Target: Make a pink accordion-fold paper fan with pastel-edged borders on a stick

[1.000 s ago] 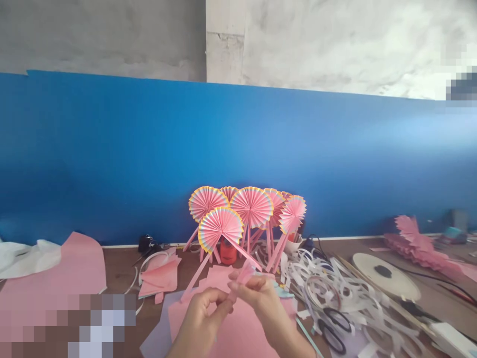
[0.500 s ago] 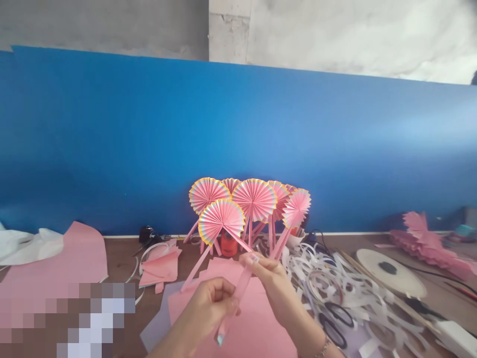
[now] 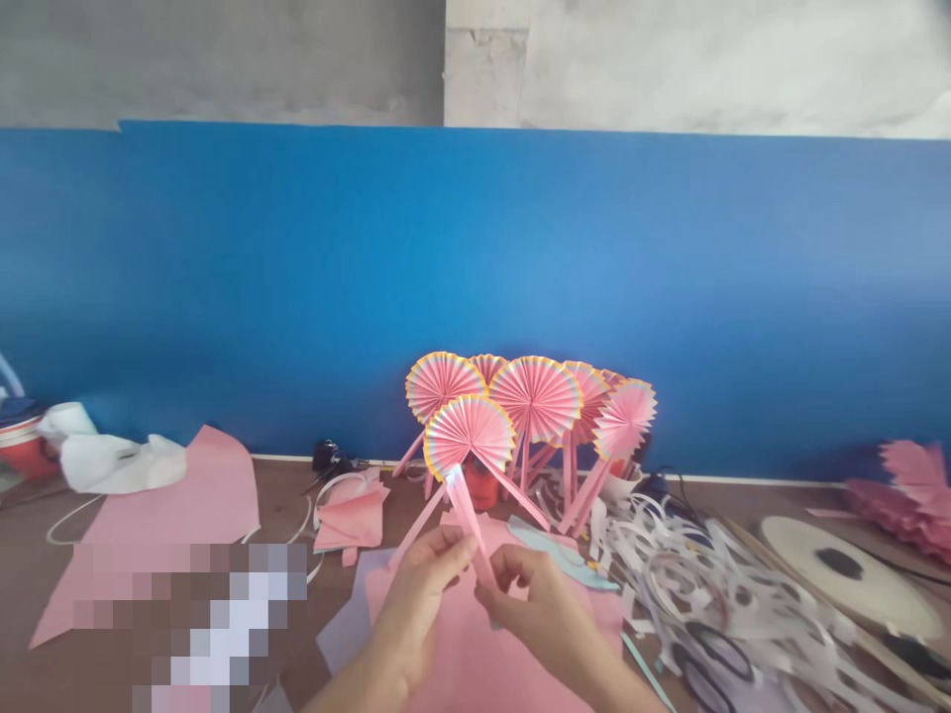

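A narrow folded strip of pink paper (image 3: 465, 505) slants between my two hands, its pale upper end leaning left. My left hand (image 3: 427, 589) pinches the strip around its middle. Close by, my right hand (image 3: 531, 599) grips the lower part between thumb and curled fingers. Both hands are above a stack of pink paper sheets (image 3: 490, 659). Just beyond them stands a pleated pink paper fan (image 3: 470, 436) with a yellow and pale blue edge, its two strip legs spread apart. Behind it is another round fan (image 3: 535, 399), among several more.
Black-handled scissors (image 3: 717, 659) lie by tangled white paper strips (image 3: 690, 564) on the right. A light blue paper piece (image 3: 557, 553) rests on the pink stack. Pink scraps (image 3: 349, 515) lie left of the fans. A blue panel (image 3: 475, 238) rises behind the table.
The view has swung left. The pink strip has turned so its upper end leans left instead of right. My right hand has come down towards me; a light blue piece now shows beyond it.
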{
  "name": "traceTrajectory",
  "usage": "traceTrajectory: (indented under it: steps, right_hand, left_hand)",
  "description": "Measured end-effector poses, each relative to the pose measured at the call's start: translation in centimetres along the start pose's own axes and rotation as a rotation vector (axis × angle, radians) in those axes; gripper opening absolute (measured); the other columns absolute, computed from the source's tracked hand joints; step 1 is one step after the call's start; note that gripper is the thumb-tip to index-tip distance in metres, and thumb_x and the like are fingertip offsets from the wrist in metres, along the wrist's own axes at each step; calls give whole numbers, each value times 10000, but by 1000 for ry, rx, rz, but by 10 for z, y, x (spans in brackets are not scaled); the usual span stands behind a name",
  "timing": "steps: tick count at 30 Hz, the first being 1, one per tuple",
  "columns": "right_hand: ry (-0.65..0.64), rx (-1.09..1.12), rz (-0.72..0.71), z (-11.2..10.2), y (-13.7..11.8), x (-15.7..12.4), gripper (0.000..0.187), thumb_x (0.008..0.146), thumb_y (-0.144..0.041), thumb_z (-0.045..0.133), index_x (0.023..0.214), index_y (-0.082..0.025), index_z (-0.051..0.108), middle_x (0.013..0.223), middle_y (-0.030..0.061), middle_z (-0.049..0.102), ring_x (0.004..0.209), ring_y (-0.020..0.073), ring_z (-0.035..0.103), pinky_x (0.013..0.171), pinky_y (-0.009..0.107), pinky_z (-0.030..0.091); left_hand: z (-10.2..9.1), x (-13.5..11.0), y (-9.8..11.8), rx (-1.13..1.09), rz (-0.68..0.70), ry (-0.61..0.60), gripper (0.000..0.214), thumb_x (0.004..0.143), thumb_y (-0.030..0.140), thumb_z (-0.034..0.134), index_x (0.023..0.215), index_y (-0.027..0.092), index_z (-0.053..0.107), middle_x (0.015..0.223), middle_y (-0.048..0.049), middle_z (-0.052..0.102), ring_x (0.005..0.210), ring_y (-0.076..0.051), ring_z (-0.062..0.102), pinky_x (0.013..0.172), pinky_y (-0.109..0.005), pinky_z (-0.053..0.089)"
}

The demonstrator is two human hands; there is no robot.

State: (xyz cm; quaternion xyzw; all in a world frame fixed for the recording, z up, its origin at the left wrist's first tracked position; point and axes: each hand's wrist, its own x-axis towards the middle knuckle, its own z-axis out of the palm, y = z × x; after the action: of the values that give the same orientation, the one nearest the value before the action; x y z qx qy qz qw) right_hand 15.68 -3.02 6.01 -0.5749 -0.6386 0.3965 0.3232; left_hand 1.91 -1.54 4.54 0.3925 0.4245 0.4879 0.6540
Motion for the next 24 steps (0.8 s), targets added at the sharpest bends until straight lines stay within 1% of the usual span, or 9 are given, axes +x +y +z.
traceTrajectory:
  steps: [3,6,11,13,16,19,21,23,24]
  right_hand:
    - [-2,-29,-6,-2,4,2,166,725,-208,549,562,-186,527,582,-6,615,608,147,573,596,244,418]
    - [15,-68,-36,-4,9,3,186,732,-244,571,557,-181,553,584,3,617,613,157,565,593,251,404]
    - [177,-302,-173,-2,13,0,225,767,-255,581,554,-184,592,575,9,616,598,169,554,610,280,372]
    - [201,-350,-230,-1,14,-1,198,777,-249,585,591,-187,613,607,11,630,616,172,564,633,284,375]
    - [220,-414,-254,2,14,-4,146,768,-252,605,637,-190,627,653,21,646,650,182,578,657,288,382]
    - [249,-522,-250,4,14,-8,211,791,-242,571,590,-187,605,638,30,637,645,183,570,669,296,379]
    - [214,-518,-244,1,11,-10,190,792,-255,575,622,-196,636,664,31,654,673,190,582,671,289,384]
    - [109,-422,-237,-10,9,-10,132,786,-305,597,796,-220,698,772,29,699,731,192,611,675,269,403]
    - [53,-369,-232,-18,8,-9,192,791,-339,597,909,-231,703,844,30,715,767,192,625,677,255,415]
  left_hand:
    - [-1,2,2,-5,56,32,239,711,384,703,633,185,595,649,32,505,691,-143,419,720,-257,311]
    - [-1,2,4,-76,66,30,233,698,380,731,647,186,614,643,39,514,685,-136,423,721,-248,319]
    - [-1,4,2,-158,96,-6,218,669,365,767,667,175,660,658,28,546,688,-131,428,723,-249,331]
    - [-1,5,3,-179,95,-34,218,677,373,762,690,176,669,683,17,569,714,-139,449,744,-260,336]
    - [-2,7,4,-204,98,-42,228,675,382,767,688,183,657,699,19,574,729,-140,461,759,-268,338]
    - [-4,8,3,-206,106,-33,223,687,369,764,687,184,640,718,24,569,738,-133,465,760,-260,343]
    - [-6,9,2,-213,99,-56,220,715,368,746,686,182,631,712,23,570,730,-131,481,753,-255,357]
    - [-9,10,5,-248,95,-79,220,732,365,734,679,183,623,681,28,565,697,-125,499,731,-249,378]
    - [-10,11,7,-281,90,-80,215,731,355,738,676,184,621,671,32,565,681,-122,509,721,-245,392]
